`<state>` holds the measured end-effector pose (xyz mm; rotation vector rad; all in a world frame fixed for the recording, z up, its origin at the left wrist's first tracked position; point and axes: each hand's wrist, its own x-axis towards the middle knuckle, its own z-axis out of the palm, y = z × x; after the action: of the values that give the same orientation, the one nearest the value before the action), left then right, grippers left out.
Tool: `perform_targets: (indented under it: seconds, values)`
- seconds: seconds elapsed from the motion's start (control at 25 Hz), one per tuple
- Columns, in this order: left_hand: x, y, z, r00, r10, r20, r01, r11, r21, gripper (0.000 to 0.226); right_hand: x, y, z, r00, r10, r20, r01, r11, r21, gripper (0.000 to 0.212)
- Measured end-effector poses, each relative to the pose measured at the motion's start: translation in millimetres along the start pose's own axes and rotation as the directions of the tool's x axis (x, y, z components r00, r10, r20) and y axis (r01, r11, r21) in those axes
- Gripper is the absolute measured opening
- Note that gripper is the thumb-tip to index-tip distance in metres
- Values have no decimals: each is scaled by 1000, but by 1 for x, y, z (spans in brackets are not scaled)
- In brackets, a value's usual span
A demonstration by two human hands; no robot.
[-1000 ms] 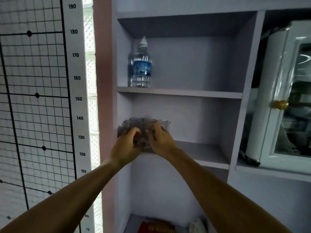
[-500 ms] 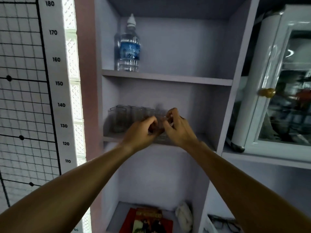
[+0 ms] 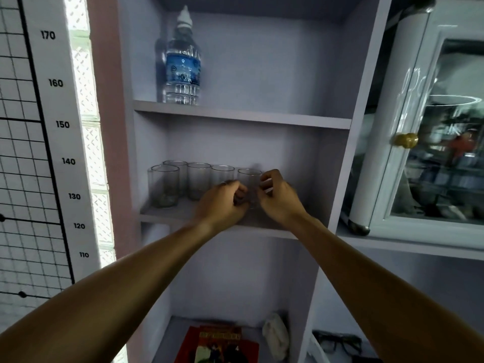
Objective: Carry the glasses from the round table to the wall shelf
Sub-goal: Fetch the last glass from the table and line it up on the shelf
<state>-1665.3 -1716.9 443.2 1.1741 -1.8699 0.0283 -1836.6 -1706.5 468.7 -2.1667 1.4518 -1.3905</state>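
Several clear drinking glasses stand in a row on the middle board of the pale wall shelf (image 3: 167, 216). The leftmost glass (image 3: 164, 186) stands nearest the front. The rightmost glass (image 3: 249, 180) is at the row's right end, between my two hands. My left hand (image 3: 222, 201) is curled against its lower left side. My right hand (image 3: 278, 196) pinches its right side with thumb and fingers. The glass's base is hidden behind my fingers. The round table is out of view.
A water bottle (image 3: 183, 66) stands on the board above. To the right is a white cabinet with a glass door (image 3: 445, 132) and brass knob (image 3: 404, 139). Below lie a red book (image 3: 217, 345), a white cloth (image 3: 275, 336) and spectacles (image 3: 337, 341). A height chart (image 3: 52, 127) covers the left wall.
Both hands have slid right along the middle board, from its left end toward the centre. Glasses now stand uncovered in a row to their left.
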Motion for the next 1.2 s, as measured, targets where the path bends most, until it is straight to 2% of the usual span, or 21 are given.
perform_targets:
  seconds: [0.12, 0.36, 0.48, 0.56, 0.64, 0.72, 0.84, 0.92, 1.0, 1.12, 1.2]
  values:
    - [4, 0, 3, 1000, 7, -15, -6, 1000, 24, 26, 4, -1, 6, 1000, 30, 4, -30, 1000, 4, 31]
    - [1, 1, 2, 1000, 1, 12, -2, 999, 51, 26, 2, -2, 11, 999, 36, -35, -36, 999, 7, 27]
    - [-1, 2, -2, 1000, 16, 20, -17, 998, 56, 23, 0, -5, 7, 991, -30, -133, 24, 999, -47, 27]
    - [-6, -7, -12, 999, 34, 26, -36, 996, 82, 18, 1, -14, 10, 979, -129, -157, 118, 990, -75, 28]
    - [-15, -20, -27, 998, 48, 48, -53, 992, 115, 16, 5, -27, 21, 965, -239, -104, 229, 968, -101, 27]
    - [-25, -32, -42, 997, 60, 49, -66, 990, 123, 15, 9, -40, 38, 957, -289, -4, 287, 953, -92, 27]
    - [-40, -45, -60, 998, 70, 1, -70, 988, 134, 8, 12, -56, 64, 956, -245, 160, 258, 964, -65, 35]
    - [-49, -49, -73, 999, 31, 31, -35, 990, 138, 12, 16, -66, 80, 945, -219, 243, 239, 969, -58, 39]
    - [-57, -53, -88, 998, 3, 56, -11, 990, 141, 14, 21, -75, 94, 932, -202, 300, 223, 974, -37, 34]
    - [-65, -59, -115, 1000, -22, 9, 21, 991, 134, 11, 28, -95, 109, 934, -225, 278, 237, 972, -9, 11]
    - [-66, -61, -132, 997, -65, -47, 69, 995, 77, 19, 32, -112, 117, 938, -275, 214, 284, 959, -14, 6]
